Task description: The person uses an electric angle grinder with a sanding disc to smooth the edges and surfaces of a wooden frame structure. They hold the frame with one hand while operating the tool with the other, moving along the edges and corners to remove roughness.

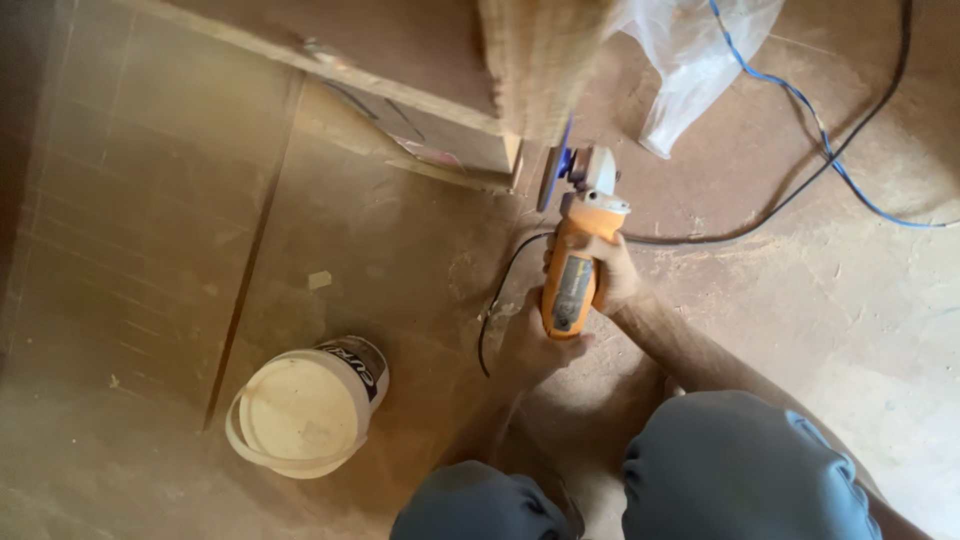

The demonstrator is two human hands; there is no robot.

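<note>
Nearest the camera, the person's two knees [740,465] in blue-grey cloth fill the bottom edge, above a dusty floor [850,300]. Just beyond them the left hand [535,340] cups the rear end of an orange angle grinder [575,270], its fingers wrapped under the body, though dust and blur hide how tightly they close. The right hand [612,275] grips the grinder's middle from the right side, fingers curled round the casing, with the forearm running back toward the right knee. To the left, well apart from the hands, a white plastic bucket [305,410] with its lid on lies tilted on the floor. The grinder points away from the person, and its blue disc [556,170] stands upright against the edge of a wooden board [400,90]. A black cable [790,195] trails off the tool to the right, crossed by a blue wire [840,165], with a crumpled clear plastic bag [690,60] lying farthest off.
</note>
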